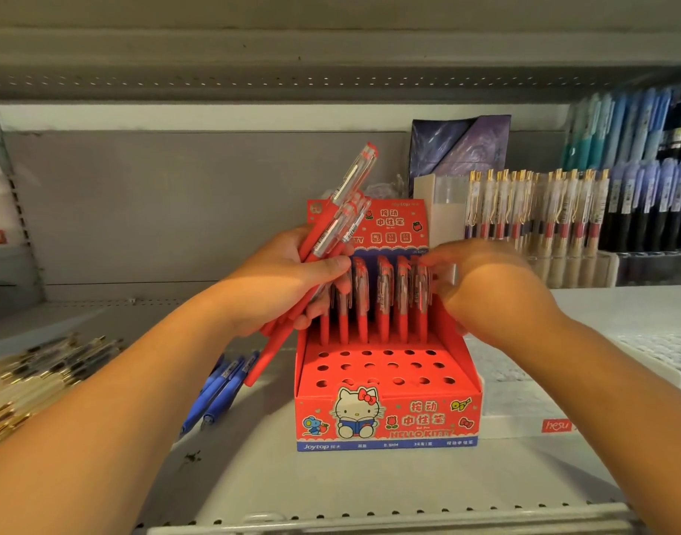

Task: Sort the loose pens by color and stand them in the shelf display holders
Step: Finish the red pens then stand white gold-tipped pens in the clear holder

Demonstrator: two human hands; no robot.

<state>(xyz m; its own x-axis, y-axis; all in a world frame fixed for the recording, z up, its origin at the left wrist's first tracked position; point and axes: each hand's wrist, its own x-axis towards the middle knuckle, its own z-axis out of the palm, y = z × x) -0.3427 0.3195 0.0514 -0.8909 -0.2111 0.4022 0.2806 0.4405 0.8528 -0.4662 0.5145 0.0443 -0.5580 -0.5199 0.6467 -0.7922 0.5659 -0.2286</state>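
A red Hello Kitty display holder (387, 415) stands on the shelf at centre, with rows of round holes. Several red pens (383, 303) stand upright in its back row. My left hand (277, 283) grips a bundle of red pens (331, 229), clear caps pointing up and to the right, just left of the holder. My right hand (482, 279) reaches in from the right, fingertips pinching the top of the rightmost standing red pen (422, 291). Three loose blue pens (219, 391) lie on the shelf left of the holder.
A heap of loose gold-trimmed pens (34, 380) lies at far left. Gold-clipped pens (536, 210) stand in a clear holder at back right, with blue and dark pens (640, 164) beyond. A white box (524, 403) sits beside the red holder. The shelf's front lip (370, 521) runs below.
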